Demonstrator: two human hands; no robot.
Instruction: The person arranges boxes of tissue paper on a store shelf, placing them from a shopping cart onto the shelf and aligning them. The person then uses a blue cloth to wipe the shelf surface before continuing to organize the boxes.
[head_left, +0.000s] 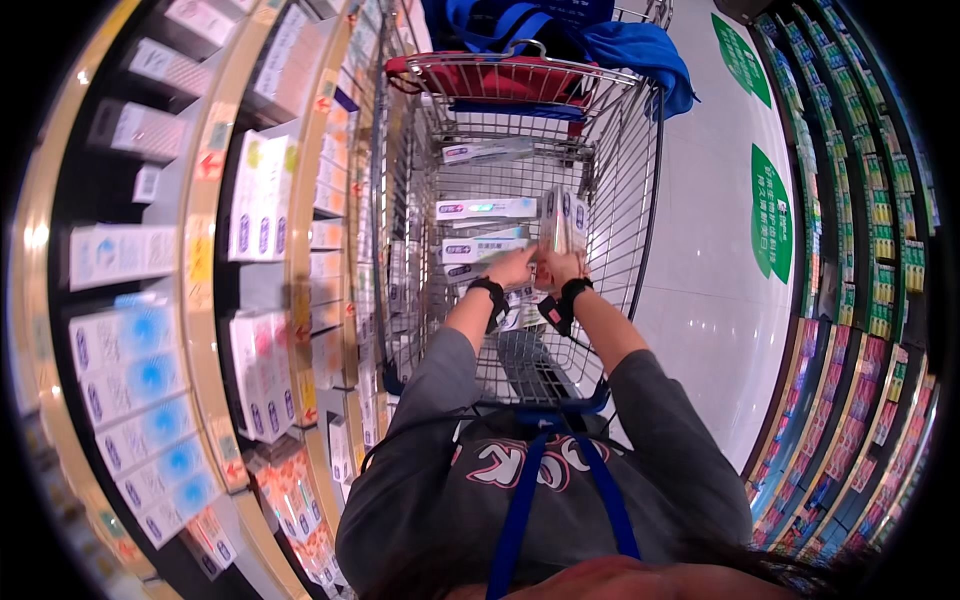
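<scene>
A metal wire shopping cart (626, 172) stands before me with several long toothpaste boxes inside. My right hand (564, 266) grips the near end of a group of boxes (566, 214) set lengthwise along the cart's right side. Close beside it, my left hand (514, 268) reaches to the near left edge of that group. What its fingers hold cannot be told. Left of the hands, one white box (484, 250) lies crosswise. Farther off are another white box (487, 208) and a tilted box (487, 151). Boxes under my wrists are partly hidden.
Shelves of boxed toothpaste (142, 337) run close along the left. A blue cloth bag (637, 56) and red fabric (495, 79) lie at the cart's far end. Pale floor (694, 247) with green leaf-shaped stickers (772, 214) separates the cart from the right-hand shelves (840, 405).
</scene>
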